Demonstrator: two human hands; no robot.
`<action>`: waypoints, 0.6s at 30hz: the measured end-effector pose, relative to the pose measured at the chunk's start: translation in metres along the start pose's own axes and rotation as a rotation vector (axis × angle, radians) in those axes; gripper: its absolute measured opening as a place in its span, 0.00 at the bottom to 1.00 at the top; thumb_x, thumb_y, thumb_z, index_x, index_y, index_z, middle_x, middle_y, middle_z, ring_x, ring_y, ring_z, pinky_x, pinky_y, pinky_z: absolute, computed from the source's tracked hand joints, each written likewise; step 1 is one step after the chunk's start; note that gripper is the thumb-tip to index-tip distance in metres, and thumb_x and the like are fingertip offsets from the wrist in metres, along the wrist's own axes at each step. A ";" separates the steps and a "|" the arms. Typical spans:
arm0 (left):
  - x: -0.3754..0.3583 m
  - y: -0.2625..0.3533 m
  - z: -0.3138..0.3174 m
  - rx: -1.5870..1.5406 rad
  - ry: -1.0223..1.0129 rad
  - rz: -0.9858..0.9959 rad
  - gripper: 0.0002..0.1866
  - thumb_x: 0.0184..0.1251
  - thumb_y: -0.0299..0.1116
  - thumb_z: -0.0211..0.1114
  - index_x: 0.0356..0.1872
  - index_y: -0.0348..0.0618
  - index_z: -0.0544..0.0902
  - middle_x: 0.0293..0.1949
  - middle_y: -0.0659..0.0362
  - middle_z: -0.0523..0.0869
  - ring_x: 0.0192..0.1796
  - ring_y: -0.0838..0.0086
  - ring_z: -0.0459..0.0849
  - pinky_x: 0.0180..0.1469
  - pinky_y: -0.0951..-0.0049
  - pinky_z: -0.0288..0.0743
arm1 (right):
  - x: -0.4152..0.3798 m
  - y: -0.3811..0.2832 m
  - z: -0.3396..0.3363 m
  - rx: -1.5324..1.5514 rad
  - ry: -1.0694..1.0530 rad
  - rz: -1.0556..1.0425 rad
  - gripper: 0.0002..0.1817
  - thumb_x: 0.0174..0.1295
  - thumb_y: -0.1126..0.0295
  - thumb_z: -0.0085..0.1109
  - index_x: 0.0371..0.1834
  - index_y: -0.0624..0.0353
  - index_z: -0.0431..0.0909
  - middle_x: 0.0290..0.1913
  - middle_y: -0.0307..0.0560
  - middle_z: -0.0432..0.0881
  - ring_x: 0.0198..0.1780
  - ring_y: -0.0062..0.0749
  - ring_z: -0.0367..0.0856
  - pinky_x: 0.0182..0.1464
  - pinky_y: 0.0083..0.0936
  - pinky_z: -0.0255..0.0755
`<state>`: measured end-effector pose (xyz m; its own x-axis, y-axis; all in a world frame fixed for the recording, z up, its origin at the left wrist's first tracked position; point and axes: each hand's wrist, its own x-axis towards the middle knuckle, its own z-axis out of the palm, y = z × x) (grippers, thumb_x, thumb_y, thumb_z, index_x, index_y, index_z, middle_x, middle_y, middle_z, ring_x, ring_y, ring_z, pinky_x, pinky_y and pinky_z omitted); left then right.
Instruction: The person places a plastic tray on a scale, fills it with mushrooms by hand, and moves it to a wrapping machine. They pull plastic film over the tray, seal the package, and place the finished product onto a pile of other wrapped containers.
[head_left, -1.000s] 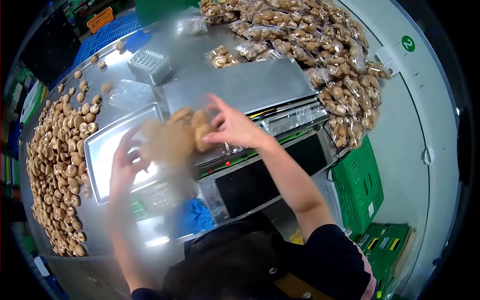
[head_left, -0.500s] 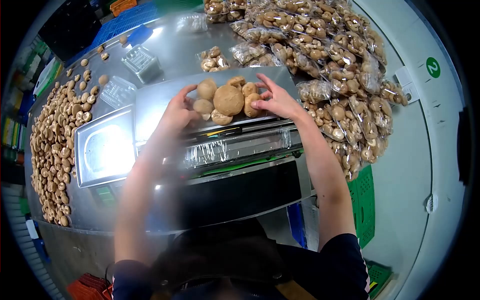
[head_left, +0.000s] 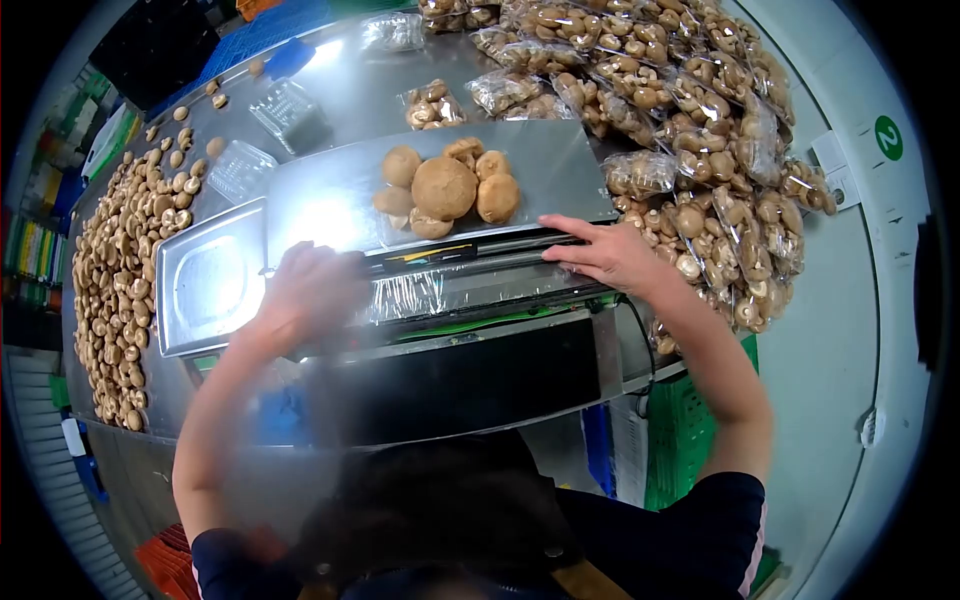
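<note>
A group of several brown mushrooms (head_left: 444,188) rests on the flat metal plate (head_left: 560,160), the largest cap in the middle. Just in front of the plate runs a wrapping machine with a stretch of clear film (head_left: 410,297) across it. At the left end of the film is my left hand (head_left: 312,292), its fingers blurred; whether they grip the film I cannot make out. My right hand (head_left: 610,255) is at the right end of the machine's front bar, fingers stretched out and apart, with nothing visible between them.
Loose mushrooms (head_left: 115,290) spread along the left, beside a shiny metal tray (head_left: 210,285). Clear plastic punnets (head_left: 288,112) stand behind it. Bagged mushrooms (head_left: 700,150) are piled at the right, with a single bag (head_left: 432,105) behind the plate. A green crate (head_left: 680,430) stands below right.
Both hands have left the mushrooms and come back toward me to the machine's front bar, moving apart. The mushrooms stay grouped on the plate. The view has shifted slightly.
</note>
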<state>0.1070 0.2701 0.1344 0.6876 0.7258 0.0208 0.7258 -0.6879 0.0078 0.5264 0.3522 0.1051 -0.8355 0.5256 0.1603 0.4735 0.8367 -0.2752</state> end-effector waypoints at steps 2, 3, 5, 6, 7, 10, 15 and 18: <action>-0.007 0.000 0.019 -0.141 0.132 -0.068 0.11 0.52 0.28 0.65 0.39 0.48 0.84 0.51 0.57 0.81 0.51 0.62 0.76 0.59 0.58 0.69 | -0.008 0.001 0.016 0.187 0.100 0.015 0.16 0.54 0.73 0.61 0.47 0.46 0.81 0.59 0.35 0.78 0.41 0.32 0.84 0.34 0.27 0.79; -0.024 -0.005 0.029 -0.198 0.235 -0.076 0.09 0.53 0.27 0.66 0.37 0.47 0.84 0.49 0.56 0.82 0.49 0.62 0.78 0.56 0.59 0.72 | -0.018 0.003 0.019 0.217 0.172 0.022 0.11 0.56 0.74 0.61 0.43 0.52 0.83 0.51 0.38 0.83 0.36 0.28 0.85 0.32 0.24 0.78; -0.058 0.003 0.031 -0.330 0.273 -0.199 0.05 0.54 0.25 0.65 0.33 0.43 0.83 0.44 0.53 0.84 0.40 0.64 0.81 0.45 0.63 0.77 | -0.043 -0.031 -0.018 0.653 0.026 0.505 0.08 0.61 0.73 0.59 0.42 0.55 0.84 0.47 0.43 0.85 0.31 0.27 0.85 0.31 0.23 0.79; -0.076 0.014 0.020 -0.401 0.208 -0.313 0.02 0.56 0.24 0.65 0.31 0.41 0.82 0.42 0.52 0.84 0.34 0.65 0.83 0.39 0.65 0.79 | -0.050 -0.046 -0.031 0.677 0.088 0.467 0.07 0.62 0.73 0.57 0.40 0.58 0.84 0.46 0.46 0.85 0.30 0.27 0.85 0.30 0.22 0.79; -0.090 0.023 0.004 -0.590 0.213 -0.449 0.02 0.60 0.23 0.62 0.32 0.40 0.82 0.42 0.51 0.84 0.32 0.67 0.83 0.34 0.66 0.79 | -0.052 -0.055 -0.043 0.702 0.151 0.427 0.07 0.64 0.73 0.56 0.39 0.61 0.84 0.44 0.49 0.85 0.29 0.27 0.84 0.29 0.21 0.79; -0.085 0.006 -0.033 -1.278 0.743 -0.433 0.07 0.71 0.24 0.51 0.40 0.36 0.79 0.44 0.50 0.83 0.34 0.68 0.85 0.38 0.66 0.81 | -0.028 -0.048 -0.086 0.570 0.508 0.166 0.09 0.66 0.73 0.53 0.39 0.64 0.83 0.43 0.54 0.85 0.32 0.30 0.85 0.34 0.22 0.80; 0.060 -0.083 -0.026 -0.995 1.048 -0.400 0.13 0.69 0.31 0.56 0.52 0.41 0.77 0.53 0.52 0.81 0.58 0.65 0.78 0.62 0.68 0.72 | 0.109 0.019 -0.068 0.420 0.852 0.271 0.19 0.70 0.63 0.49 0.56 0.66 0.73 0.56 0.60 0.76 0.56 0.41 0.78 0.59 0.31 0.72; 0.096 -0.107 0.082 -0.836 0.589 -0.455 0.27 0.57 0.43 0.67 0.55 0.39 0.75 0.70 0.47 0.62 0.70 0.60 0.64 0.69 0.61 0.60 | 0.136 0.065 0.021 0.166 0.388 0.496 0.24 0.70 0.56 0.48 0.59 0.64 0.71 0.69 0.61 0.61 0.71 0.47 0.61 0.70 0.37 0.57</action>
<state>0.0970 0.4146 0.0532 0.0840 0.9460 0.3132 0.5130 -0.3105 0.8003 0.4372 0.4749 0.0888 -0.3529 0.8866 0.2991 0.7016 0.4622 -0.5423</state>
